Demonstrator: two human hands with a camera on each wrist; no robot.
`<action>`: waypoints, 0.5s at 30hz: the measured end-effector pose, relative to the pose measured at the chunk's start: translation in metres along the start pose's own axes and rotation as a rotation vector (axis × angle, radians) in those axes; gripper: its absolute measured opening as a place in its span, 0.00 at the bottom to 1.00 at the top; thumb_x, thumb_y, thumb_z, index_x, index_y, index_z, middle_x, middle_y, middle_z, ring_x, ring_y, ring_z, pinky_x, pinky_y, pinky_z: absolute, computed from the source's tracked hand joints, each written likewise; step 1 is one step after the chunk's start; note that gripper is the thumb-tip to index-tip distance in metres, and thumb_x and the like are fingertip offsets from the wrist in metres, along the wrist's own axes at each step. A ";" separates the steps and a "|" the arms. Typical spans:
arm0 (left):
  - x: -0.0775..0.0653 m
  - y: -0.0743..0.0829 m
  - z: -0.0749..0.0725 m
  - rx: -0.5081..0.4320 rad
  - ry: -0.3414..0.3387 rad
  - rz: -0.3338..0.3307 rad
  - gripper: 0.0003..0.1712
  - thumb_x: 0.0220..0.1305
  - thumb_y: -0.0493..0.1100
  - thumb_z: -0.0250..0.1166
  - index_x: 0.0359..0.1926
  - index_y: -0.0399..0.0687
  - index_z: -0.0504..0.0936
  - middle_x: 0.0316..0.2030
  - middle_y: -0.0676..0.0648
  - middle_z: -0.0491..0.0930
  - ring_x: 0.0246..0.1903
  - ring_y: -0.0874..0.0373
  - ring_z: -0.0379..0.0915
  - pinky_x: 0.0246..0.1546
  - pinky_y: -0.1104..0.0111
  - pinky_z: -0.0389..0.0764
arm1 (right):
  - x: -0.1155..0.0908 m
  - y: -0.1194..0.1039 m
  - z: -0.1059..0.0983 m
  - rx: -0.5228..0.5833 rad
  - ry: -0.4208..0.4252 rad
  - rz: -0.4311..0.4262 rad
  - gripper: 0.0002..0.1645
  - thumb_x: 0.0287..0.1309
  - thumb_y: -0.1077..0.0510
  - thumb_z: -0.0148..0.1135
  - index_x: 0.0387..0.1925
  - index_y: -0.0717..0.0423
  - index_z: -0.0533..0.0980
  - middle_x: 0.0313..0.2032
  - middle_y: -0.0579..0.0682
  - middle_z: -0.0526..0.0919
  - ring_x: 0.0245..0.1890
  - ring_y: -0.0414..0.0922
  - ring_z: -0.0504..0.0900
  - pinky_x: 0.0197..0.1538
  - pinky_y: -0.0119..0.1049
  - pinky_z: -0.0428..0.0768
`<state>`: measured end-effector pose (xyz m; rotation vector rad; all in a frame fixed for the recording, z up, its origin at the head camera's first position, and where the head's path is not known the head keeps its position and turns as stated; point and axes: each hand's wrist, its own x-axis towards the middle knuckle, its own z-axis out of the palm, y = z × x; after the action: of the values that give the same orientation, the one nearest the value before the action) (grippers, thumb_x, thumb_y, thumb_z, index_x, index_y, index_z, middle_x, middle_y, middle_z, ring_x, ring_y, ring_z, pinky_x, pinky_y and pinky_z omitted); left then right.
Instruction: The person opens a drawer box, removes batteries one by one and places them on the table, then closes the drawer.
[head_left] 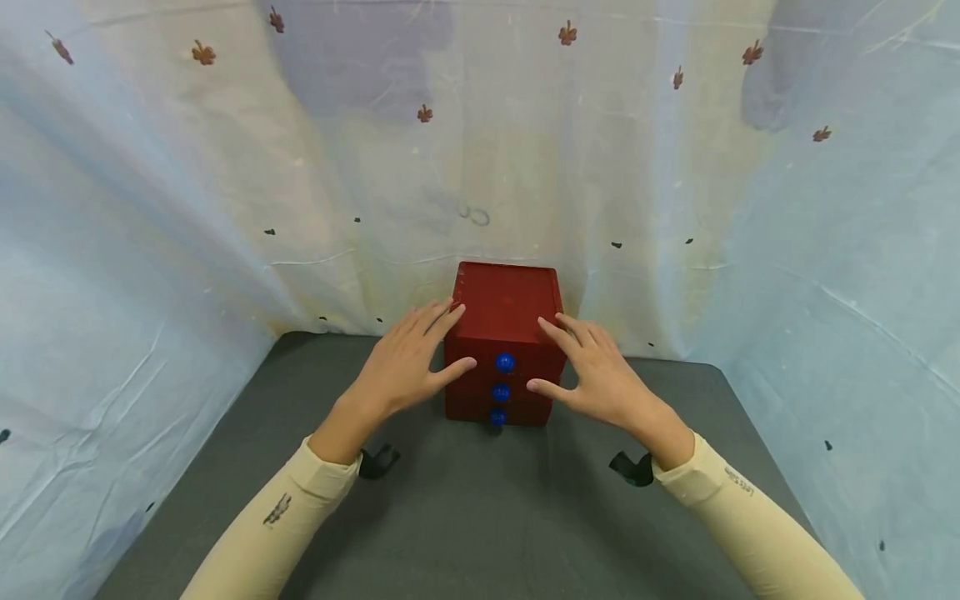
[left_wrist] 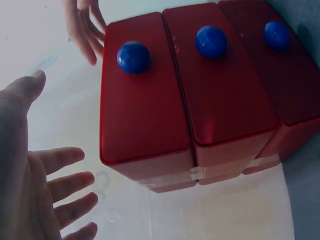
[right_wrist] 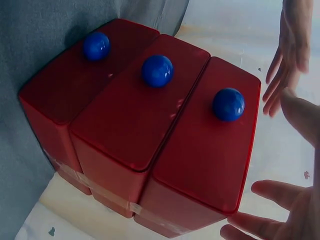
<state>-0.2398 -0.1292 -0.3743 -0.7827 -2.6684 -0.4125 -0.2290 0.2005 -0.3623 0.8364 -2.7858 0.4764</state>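
A red box of three stacked drawers [head_left: 506, 300] stands on the dark table, each drawer front bearing a round blue knob [head_left: 505, 362]. Over its left side, my left hand [head_left: 408, 354] is held with fingers spread and straight, holding nothing. My right hand [head_left: 600, 375] mirrors it at the right side, thumb apart from the other fingers and palm bare. In the left wrist view, a gap shows between the left fingers [left_wrist: 70, 185] and the red side. The right wrist view has fingertips [right_wrist: 235, 218] right at the top drawer's edge.
A dark grey table [head_left: 480, 517] carries the box near its far edge. Pale patterned cloth [head_left: 480, 167] hangs behind and along both sides. Black straps [head_left: 632, 469] stick out at the wrists, beside cream sleeves [head_left: 281, 517]. Clear tape [right_wrist: 107, 192] runs along the box's side.
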 end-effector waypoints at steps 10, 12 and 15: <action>0.020 -0.007 0.002 -0.015 -0.055 -0.015 0.52 0.76 0.74 0.55 0.87 0.53 0.54 0.86 0.45 0.50 0.85 0.45 0.45 0.85 0.47 0.45 | -0.003 -0.004 0.007 0.038 0.099 -0.057 0.54 0.60 0.34 0.78 0.80 0.50 0.67 0.70 0.61 0.68 0.68 0.60 0.68 0.72 0.66 0.68; 0.024 -0.008 0.003 -0.017 -0.066 -0.021 0.52 0.76 0.75 0.54 0.88 0.53 0.53 0.86 0.45 0.50 0.85 0.45 0.43 0.85 0.47 0.43 | -0.002 -0.005 0.008 0.042 0.133 -0.081 0.53 0.58 0.36 0.79 0.78 0.51 0.69 0.67 0.61 0.70 0.66 0.60 0.70 0.69 0.65 0.70; 0.029 -0.009 0.004 -0.019 -0.088 -0.033 0.53 0.76 0.76 0.52 0.88 0.54 0.52 0.86 0.45 0.48 0.85 0.45 0.41 0.85 0.46 0.41 | -0.002 -0.005 0.012 0.057 0.183 -0.113 0.49 0.57 0.39 0.81 0.74 0.53 0.73 0.62 0.60 0.73 0.61 0.58 0.72 0.63 0.61 0.75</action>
<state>-0.2687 -0.1218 -0.3679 -0.7800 -2.7661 -0.4223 -0.2255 0.1930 -0.3723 0.9076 -2.5539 0.5841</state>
